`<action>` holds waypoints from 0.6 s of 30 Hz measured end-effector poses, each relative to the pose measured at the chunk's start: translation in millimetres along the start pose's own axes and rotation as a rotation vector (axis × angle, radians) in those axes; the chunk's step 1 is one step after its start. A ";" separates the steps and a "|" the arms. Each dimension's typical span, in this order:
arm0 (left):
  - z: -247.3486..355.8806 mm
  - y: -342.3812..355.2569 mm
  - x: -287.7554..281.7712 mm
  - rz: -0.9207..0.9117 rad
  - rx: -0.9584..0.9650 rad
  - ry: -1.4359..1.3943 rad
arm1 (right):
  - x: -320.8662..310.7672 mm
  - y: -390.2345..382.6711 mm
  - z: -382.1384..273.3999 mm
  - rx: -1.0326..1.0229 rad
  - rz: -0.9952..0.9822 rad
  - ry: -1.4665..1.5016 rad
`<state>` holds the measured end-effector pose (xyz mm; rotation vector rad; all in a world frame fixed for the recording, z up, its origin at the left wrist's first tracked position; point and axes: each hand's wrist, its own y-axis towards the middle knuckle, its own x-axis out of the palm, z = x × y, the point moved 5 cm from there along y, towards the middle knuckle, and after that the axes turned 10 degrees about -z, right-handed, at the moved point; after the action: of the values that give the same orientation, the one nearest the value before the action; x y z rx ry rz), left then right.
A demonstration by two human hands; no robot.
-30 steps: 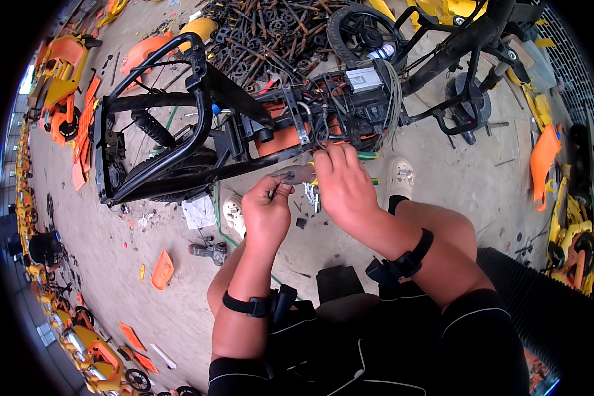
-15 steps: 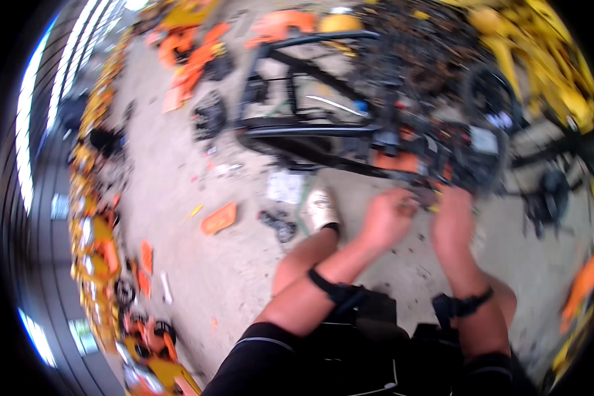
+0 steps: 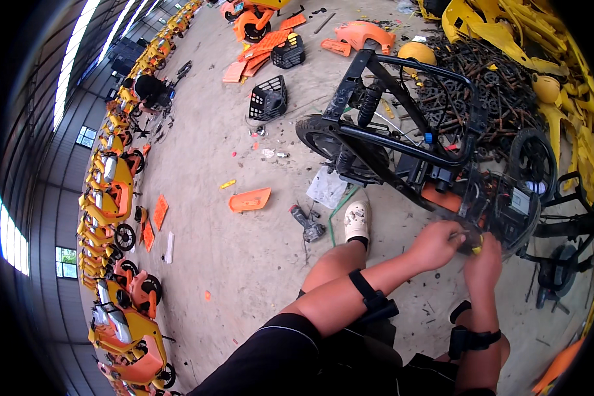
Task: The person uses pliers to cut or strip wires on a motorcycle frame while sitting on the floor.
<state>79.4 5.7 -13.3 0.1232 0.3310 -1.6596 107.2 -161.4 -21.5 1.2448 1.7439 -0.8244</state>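
Head view: both hands meet at approx 4 o'clock of the pic, at the lower end of a stripped black scooter frame (image 3: 402,142) lying on the concrete floor (image 3: 244,264). Left hand (image 3: 437,243) w/ fingers curled, pinching at a small part right by the frame's wiring box (image 3: 508,208); can't tell exactly what it grips. Right hand (image 3: 483,263) just at 5 o'clock of the left, touching it, fingers closed round a small yellow piece (image 3: 476,241) btw the two hands. Black straps on both wrists.

Frame runs from 12 to 4 o'clock, rear wheel (image 3: 330,138) at its 9 o'clock side. White shoe (image 3: 358,221) at 9 o'clock of the hands, near. Power tool (image 3: 308,224) on the floor further toward 9, orange panel (image 3: 249,199) beyond it. Black basket (image 3: 269,99) at approx 11 o'clock. Pile of rusty metal parts (image 3: 501,86) at 1 o'clock, yellow body shells (image 3: 554,39) past it. Row of yellow-orange scooters (image 3: 115,198) along the 9 o'clock rim.
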 end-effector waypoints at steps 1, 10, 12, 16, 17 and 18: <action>0.2 -0.2 1.1 -0.002 0.001 0.006 | -0.2 -1.1 2.7 0.019 0.010 0.017; -39.4 -8.1 20.5 -0.101 -0.145 0.270 | -19.6 9.2 30.4 0.165 -0.067 0.273; -37.3 -11.8 10.7 -0.128 -0.272 0.337 | -26.7 9.5 39.1 0.134 -0.060 0.244; -17.1 -4.1 -11.9 0.030 -0.248 0.093 | -17.9 -0.6 33.6 0.051 -0.201 0.210; -21.9 -2.5 -14.7 0.077 -0.211 0.081 | -15.2 -4.7 24.3 -0.041 -0.221 0.218; -26.6 -0.9 -14.6 0.081 -0.188 0.031 | -14.1 -8.9 14.1 -0.133 -0.240 0.226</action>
<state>77.2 27.3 -34.4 0.0211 0.4968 -1.5394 104.6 -182.0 -14.8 1.0874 2.1255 -0.7091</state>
